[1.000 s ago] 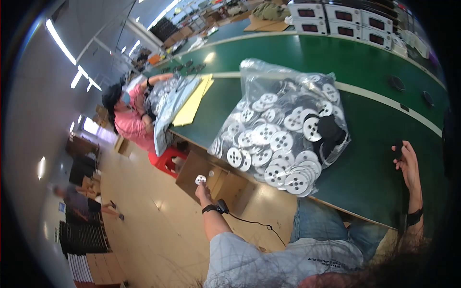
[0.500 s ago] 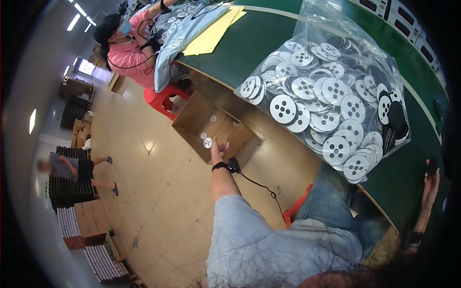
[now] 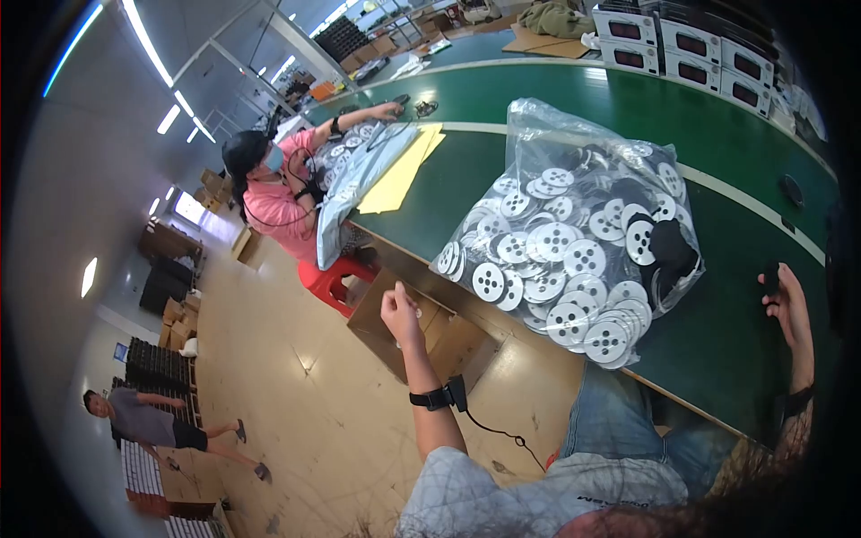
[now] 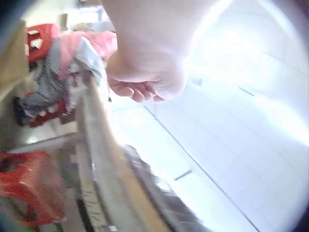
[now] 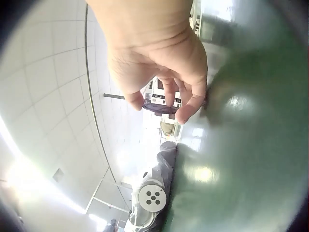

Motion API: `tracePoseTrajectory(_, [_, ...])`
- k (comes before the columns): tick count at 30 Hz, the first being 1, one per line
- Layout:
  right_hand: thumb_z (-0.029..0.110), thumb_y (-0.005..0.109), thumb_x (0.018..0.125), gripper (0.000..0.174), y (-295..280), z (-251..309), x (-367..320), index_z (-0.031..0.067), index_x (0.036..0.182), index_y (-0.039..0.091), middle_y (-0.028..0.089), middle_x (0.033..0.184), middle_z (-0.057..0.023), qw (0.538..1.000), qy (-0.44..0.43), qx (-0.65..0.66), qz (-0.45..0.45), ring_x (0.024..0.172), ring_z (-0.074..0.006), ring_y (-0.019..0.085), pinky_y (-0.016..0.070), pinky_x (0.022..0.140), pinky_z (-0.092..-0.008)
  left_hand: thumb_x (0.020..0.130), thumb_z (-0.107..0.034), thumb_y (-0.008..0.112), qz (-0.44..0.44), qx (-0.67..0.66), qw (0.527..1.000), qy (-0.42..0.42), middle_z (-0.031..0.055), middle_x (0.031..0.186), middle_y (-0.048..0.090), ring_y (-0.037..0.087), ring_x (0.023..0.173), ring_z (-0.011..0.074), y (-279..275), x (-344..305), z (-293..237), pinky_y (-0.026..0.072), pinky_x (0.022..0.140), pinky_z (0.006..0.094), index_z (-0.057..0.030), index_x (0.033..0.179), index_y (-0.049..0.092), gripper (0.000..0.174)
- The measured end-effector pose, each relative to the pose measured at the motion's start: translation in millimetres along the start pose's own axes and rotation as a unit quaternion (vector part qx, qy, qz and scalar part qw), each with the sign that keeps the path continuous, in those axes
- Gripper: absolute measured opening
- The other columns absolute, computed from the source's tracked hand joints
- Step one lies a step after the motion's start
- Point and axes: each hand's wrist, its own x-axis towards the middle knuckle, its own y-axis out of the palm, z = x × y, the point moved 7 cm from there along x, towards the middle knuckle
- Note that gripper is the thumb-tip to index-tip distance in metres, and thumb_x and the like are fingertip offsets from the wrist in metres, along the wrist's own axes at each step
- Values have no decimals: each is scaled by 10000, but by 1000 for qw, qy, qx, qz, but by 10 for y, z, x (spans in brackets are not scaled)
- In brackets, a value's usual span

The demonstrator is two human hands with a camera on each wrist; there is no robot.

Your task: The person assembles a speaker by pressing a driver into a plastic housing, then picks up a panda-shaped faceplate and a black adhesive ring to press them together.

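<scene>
My left hand [image 3: 403, 316] is raised above a cardboard box [image 3: 368, 330] beside the table edge. In the left wrist view that hand [image 4: 147, 58] has loosely curled fingers and no object visible in them. At the far right, over the green table [image 3: 735, 350], my right hand [image 3: 791, 309] pinches a dark round piece [image 3: 770, 279]. The right wrist view shows this hand [image 5: 157, 63] gripping the thin dark disc [image 5: 159, 108] between thumb and fingers. Between the hands lies a clear plastic bag [image 3: 529, 143] of white discs with holes [image 3: 555, 239], with some black pieces [image 3: 671, 254] inside.
A person in pink [image 3: 282, 215] sits on a red stool [image 3: 334, 285] by yellow sheets [image 3: 404, 170] and a bluish bag [image 3: 336, 202]. Another person [image 3: 148, 420] stands at lower left. Boxed devices [image 3: 691, 56] are stacked at the back. A cable runs from my left wrist.
My left hand has risen from the box; the white disc at its fingers is no longer seen there, and its fingers are more curled. My right hand still holds the dark piece. The view has shifted.
</scene>
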Motion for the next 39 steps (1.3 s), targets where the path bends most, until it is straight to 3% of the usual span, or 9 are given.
tracePoseTrajectory(5, [386, 534, 1012, 398, 31, -61, 27, 93, 1280, 503, 684, 1078, -120, 994, -10, 95, 44, 721, -116, 607, 487, 582, -230, 960, -65, 634, 226, -9, 946, 232, -22, 705, 506, 466, 603, 50, 1571, -624, -1856, 403, 567, 211, -61, 759, 512, 235])
tracePoseTrajectory(8, [353, 524, 1018, 322, 101, 57, -100, 101, 1220, 515, 684, 1080, -115, 989, -38, 119, 75, 734, -114, 616, 496, 621, -236, 899, -27, 673, 451, 55, 831, 321, 27, 765, 623, 592, 708, 94, 2996, -1599, -2637, 487, 653, 240, 8, 876, 596, 88])
tracePoseTrajectory(12, [369, 533, 1008, 280, 185, 127, -145, 128, 1150, 540, 678, 1077, -84, 990, -52, 84, 96, 735, -98, 606, 485, 647, -235, 834, -138, 754, 637, 50, 673, 372, 66, 781, 674, 639, 713, 136, 4139, -2626, -2789, 515, 669, 273, -17, 856, 653, 160])
tracePoseTrajectory(16, [428, 531, 1001, 357, 145, 157, -159, 107, 1153, 556, 671, 1064, -72, 988, -52, 133, 64, 725, -90, 588, 466, 628, -234, 791, -229, 766, 694, 70, 626, 349, 96, 781, 706, 673, 694, 208, 5067, -3152, -2379, 545, 675, 330, -27, 827, 697, 216])
tracePoseTrajectory(20, [510, 505, 995, 476, -59, 181, -81, 80, 1193, 550, 662, 1055, -77, 975, -69, 211, -27, 703, -79, 534, 440, 607, -234, 773, -226, 769, 695, 68, 638, 325, 109, 757, 715, 693, 684, 201, 5783, -3574, -2075, 558, 666, 335, -17, 807, 717, 218])
tracePoseTrajectory(23, [550, 495, 988, 509, -326, 157, -13, 94, 1209, 537, 664, 1037, -73, 954, -108, 266, -83, 682, -74, 505, 423, 619, -228, 803, -158, 748, 703, -11, 688, 182, 107, 718, 690, 677, 645, 141, 6052, -3945, -1966, 548, 617, 300, 15, 779, 675, 190])
tracePoseTrajectory(29, [572, 503, 977, 507, -518, -49, 90, 119, 1198, 551, 660, 1024, -50, 950, -83, 273, -129, 669, -66, 482, 390, 620, -226, 888, -75, 659, 733, -151, 659, -74, 62, 752, 648, 653, 643, 123, 5512, -4487, -2120, 517, 556, 260, 6, 826, 581, 129])
tracePoseTrajectory(34, [572, 495, 984, 544, -532, -90, 121, 85, 1212, 569, 650, 1033, -44, 957, -76, 255, -120, 678, -72, 480, 392, 640, -233, 850, -98, 699, 631, -79, 767, 79, 65, 603, 582, 554, 558, 109, 5231, -4229, -1364, 434, 512, 291, 4, 701, 545, 236])
tracePoseTrajectory(39, [561, 478, 996, 572, -487, -121, 127, 44, 1226, 561, 653, 1063, -60, 967, -74, 209, -128, 682, -77, 481, 388, 631, -236, 823, -79, 714, 630, -66, 772, 62, 71, 570, 545, 509, 529, 110, 5152, -4336, -982, 410, 502, 295, -9, 656, 496, 284])
